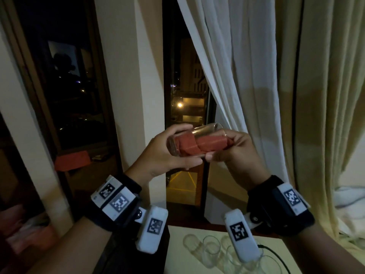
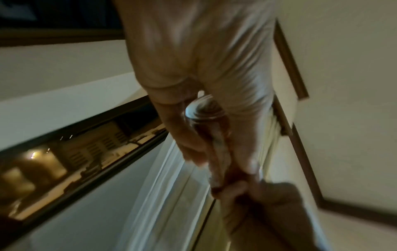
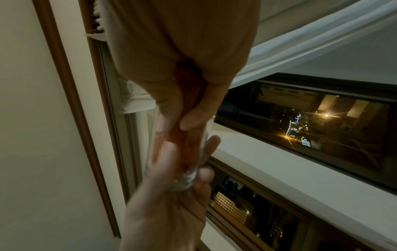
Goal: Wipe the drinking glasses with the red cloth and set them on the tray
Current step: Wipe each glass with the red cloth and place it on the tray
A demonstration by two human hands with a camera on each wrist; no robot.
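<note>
Holding clear drinking glass (image 1: 194, 140) sideways at chest height: L hand (image 1: 162, 155) wraps base end, R hand (image 1: 235, 149) grips red cloth (image 1: 195, 146) stuffed inside; more glasses (image 1: 211, 250) on table below.

You're wearing black wrist straps (image 1: 126, 196) on both bare forearms, each carrying white modules (image 1: 151, 230) with black-and-white square markers.

Left hand (image 2: 193, 71) grips a glass (image 2: 206, 118) stuffed with red cloth (image 2: 223, 129).
</note>
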